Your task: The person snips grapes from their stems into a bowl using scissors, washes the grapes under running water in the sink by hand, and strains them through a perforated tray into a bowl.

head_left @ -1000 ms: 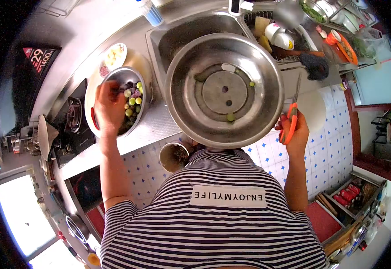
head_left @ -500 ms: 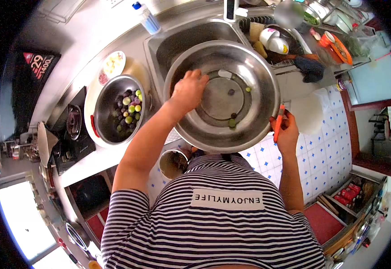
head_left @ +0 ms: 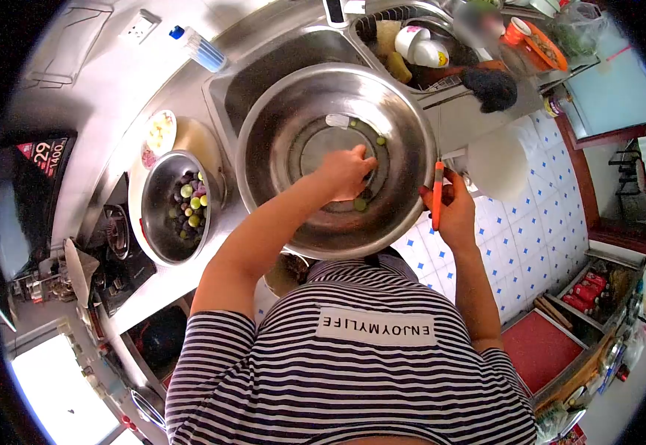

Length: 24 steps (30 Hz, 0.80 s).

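Observation:
A wide steel basin (head_left: pixel 263 178) sits partly over the sink in front of me, with a few grapes and a pale, clear patch inside. My left hand (head_left: pixel 346 175) is down in the basin, its fingers curled together near the bottom; whatever they pinch is hidden. Close by are a green grape (head_left: pixel 360 204) and another small green grape (head_left: pixel 381 141). My right hand (head_left: pixel 452 204), at the basin's right rim, grips an orange-handled knife (head_left: pixel 438 194) upright, its thin blade barely visible. A smaller steel bowl (head_left: pixel 158 194) at left contains several dark and green grapes.
Behind the smaller bowl is a white dish (head_left: pixel 161 133) of pale yellow pieces. A blue-capped bottle (head_left: pixel 203 52) stands behind the sink (head_left: pixel 293 55). White bowls (head_left: pixel 415 48) sit in a rack at the back right, with a dark cloth (head_left: pixel 489 89) nearby. A bucket (head_left: pixel 282 274) is below.
My left hand has moved from the basin's left side to its middle, over the grapes. The view has shifted, and my right hand still holds the knife at the rim.

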{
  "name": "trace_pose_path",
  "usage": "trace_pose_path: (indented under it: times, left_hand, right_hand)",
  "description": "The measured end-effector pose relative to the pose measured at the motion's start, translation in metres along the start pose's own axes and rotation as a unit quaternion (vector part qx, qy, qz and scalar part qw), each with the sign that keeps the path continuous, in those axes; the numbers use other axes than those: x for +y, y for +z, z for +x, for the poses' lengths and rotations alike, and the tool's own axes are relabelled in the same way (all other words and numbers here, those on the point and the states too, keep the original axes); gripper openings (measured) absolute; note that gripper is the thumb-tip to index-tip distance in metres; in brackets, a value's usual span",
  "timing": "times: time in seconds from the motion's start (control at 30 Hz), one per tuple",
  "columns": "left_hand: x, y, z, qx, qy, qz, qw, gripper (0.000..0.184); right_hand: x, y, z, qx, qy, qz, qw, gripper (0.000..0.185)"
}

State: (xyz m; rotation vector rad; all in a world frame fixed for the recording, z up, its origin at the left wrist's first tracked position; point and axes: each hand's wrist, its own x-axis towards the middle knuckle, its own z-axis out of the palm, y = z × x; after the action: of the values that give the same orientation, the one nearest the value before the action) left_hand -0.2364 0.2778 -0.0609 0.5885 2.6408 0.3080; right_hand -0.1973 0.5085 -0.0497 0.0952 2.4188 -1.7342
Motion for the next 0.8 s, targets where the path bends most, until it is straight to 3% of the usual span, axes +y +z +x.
trace_pose_path:
  times: [0.17,0.27,0.47,0.57,0.63,0.67,0.7,0.77,0.8]
  left_hand:
    - [0.007,0.02,-0.022,-0.024,0.106,-0.048,0.993,0.045]
    - [0.023,0.019,-0.025,-0.07,0.032,-0.103,0.992,0.048]
    - [0.027,0.03,-0.024,-0.014,0.022,-0.117,0.993,0.045]
    - [0.023,0.036,-0.022,-0.019,0.007,-0.145,0.989,0.043]
    - [0.019,0.047,-0.018,-0.026,0.003,-0.196,0.98,0.043]
    - [0.019,0.048,-0.022,0.012,0.018,-0.214,0.977,0.038]
    - [0.019,0.055,-0.021,0.031,0.002,-0.228,0.973,0.036]
    - [0.018,0.047,-0.02,-0.03,0.007,-0.238,0.971,0.033]
    - [0.013,0.054,-0.017,-0.012,0.008,-0.275,0.961,0.035]
  right_hand:
    - [-0.005,0.0,0.001,-0.017,0.034,-0.005,0.999,0.044]
    - [-0.003,0.001,0.001,-0.006,0.015,-0.009,1.0,0.046]
    - [-0.01,0.004,0.003,-0.026,0.078,-0.023,0.996,0.049]
    - [-0.002,0.007,0.003,-0.013,0.023,-0.031,0.999,0.049]
    - [0.015,0.008,0.007,-0.034,0.014,0.074,0.997,0.042]
    - [0.009,0.009,0.009,-0.034,0.039,-0.008,0.999,0.037]
    - [0.02,0.011,0.011,-0.021,-0.102,-0.032,0.994,0.034]
    - [-0.015,0.011,0.003,-0.036,0.045,0.002,0.998,0.034]
    - [0.001,0.015,0.005,-0.007,-0.009,0.069,0.998,0.034]
